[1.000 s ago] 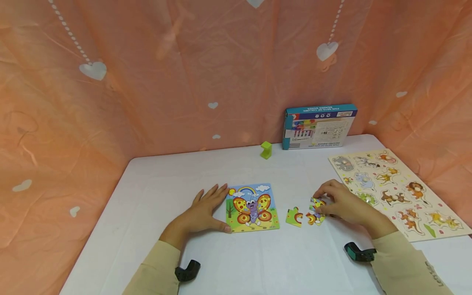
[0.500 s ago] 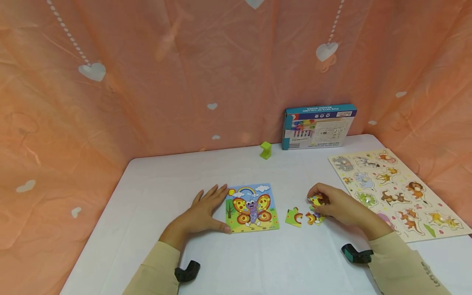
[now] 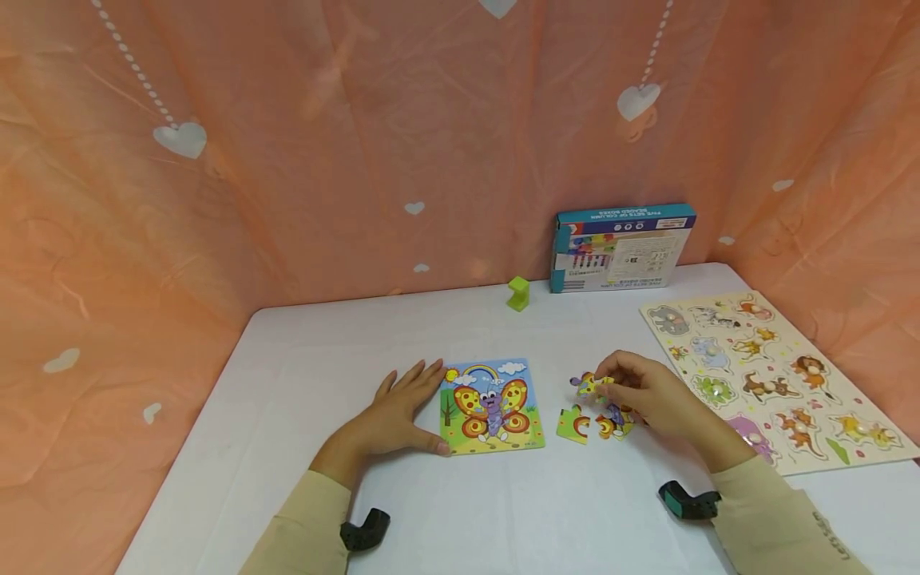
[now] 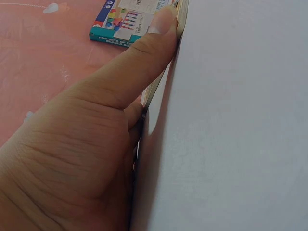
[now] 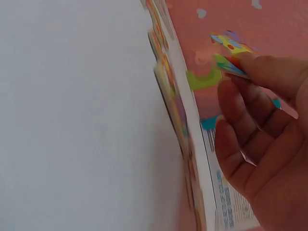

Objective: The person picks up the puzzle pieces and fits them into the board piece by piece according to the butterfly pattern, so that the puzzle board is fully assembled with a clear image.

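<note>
A square butterfly picture board [image 3: 494, 409] lies flat on the table. My left hand [image 3: 397, 412] rests along its left side, fingers spread and fairly straight, the thumb touching the lower left corner. My right hand [image 3: 656, 393] pinches a jigsaw piece [image 3: 586, 385] between thumb and fingertips, held above the table. This yellow, red and purple piece [image 5: 233, 45] also shows beyond the thumb in the right wrist view. Below it lies a green jigsaw piece [image 3: 573, 425]. Beside that, other jigsaw pieces [image 3: 611, 423] are partly hidden by the right hand.
An animal peg puzzle board [image 3: 776, 375] lies at the right. At the back stands a bead toy box [image 3: 624, 249], with a small green block [image 3: 518, 294] to its left. A pink curtain [image 3: 460, 160] hangs behind the white table [image 3: 460, 511].
My right hand has taken a jigsaw piece from the pile, lifted it and moved it slightly left. The left hand and the butterfly board stay in place.
</note>
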Demonstrator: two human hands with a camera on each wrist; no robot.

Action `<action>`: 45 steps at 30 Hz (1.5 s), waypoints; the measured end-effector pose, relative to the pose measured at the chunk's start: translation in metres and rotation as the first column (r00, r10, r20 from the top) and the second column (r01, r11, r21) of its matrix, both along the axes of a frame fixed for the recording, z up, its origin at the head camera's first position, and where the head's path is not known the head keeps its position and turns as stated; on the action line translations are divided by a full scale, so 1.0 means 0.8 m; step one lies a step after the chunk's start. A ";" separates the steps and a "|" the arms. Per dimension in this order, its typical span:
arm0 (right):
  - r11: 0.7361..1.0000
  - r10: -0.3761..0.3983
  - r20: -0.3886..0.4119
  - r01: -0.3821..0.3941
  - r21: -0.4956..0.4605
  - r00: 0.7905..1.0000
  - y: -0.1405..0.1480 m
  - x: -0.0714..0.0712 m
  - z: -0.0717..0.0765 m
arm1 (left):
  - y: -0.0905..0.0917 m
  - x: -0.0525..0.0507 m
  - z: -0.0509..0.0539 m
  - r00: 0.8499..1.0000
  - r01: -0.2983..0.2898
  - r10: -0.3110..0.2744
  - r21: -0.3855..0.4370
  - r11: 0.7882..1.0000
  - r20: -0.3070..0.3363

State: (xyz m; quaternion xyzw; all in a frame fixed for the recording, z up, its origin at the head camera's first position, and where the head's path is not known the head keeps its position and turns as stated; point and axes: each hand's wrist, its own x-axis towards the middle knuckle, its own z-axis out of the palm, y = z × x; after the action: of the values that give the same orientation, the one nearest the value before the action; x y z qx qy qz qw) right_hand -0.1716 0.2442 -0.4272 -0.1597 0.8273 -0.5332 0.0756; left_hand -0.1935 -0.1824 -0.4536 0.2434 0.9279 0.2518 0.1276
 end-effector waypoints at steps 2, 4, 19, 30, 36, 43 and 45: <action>1.000 0.016 0.005 -0.015 -0.022 1.000 -0.006 0.001 -0.001 | 0.000 0.000 0.000 1.000 0.001 -0.001 -0.001 1.000 0.000; 0.998 0.032 0.026 -0.030 -0.049 0.999 -0.013 0.002 -0.002 | 0.000 -0.001 -0.001 1.000 0.001 -0.001 -0.003 1.000 0.000; 0.990 0.019 0.087 -0.006 -0.143 0.996 -0.067 0.007 -0.016 | -0.002 -0.001 -0.007 0.999 0.005 -0.004 0.033 0.999 -0.033; 0.980 0.007 0.091 0.012 -0.199 0.996 -0.103 0.000 -0.031 | 0.000 0.000 -0.002 1.000 -0.010 0.010 0.006 1.000 -0.002; 0.988 -0.030 0.123 0.049 -0.147 0.992 -0.124 -0.004 -0.028 | 0.000 -0.001 -0.004 1.000 -0.015 0.014 0.012 1.000 0.008; 0.995 -0.040 0.127 0.052 -0.088 0.991 -0.134 -0.007 -0.025 | 0.001 0.000 -0.002 1.000 -0.012 0.012 0.018 1.000 0.004; 0.996 -0.047 0.119 0.055 -0.070 0.992 -0.135 -0.007 -0.025 | 0.001 0.000 -0.002 1.000 -0.011 0.011 0.013 1.000 0.006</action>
State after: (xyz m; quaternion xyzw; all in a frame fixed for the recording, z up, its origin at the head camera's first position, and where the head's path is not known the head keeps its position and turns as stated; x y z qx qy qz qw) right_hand -0.1771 0.1363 -0.4471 -0.1095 0.8052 -0.5734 0.1046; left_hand -0.1938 -0.1815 -0.4552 0.2384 0.9272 0.2594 0.1271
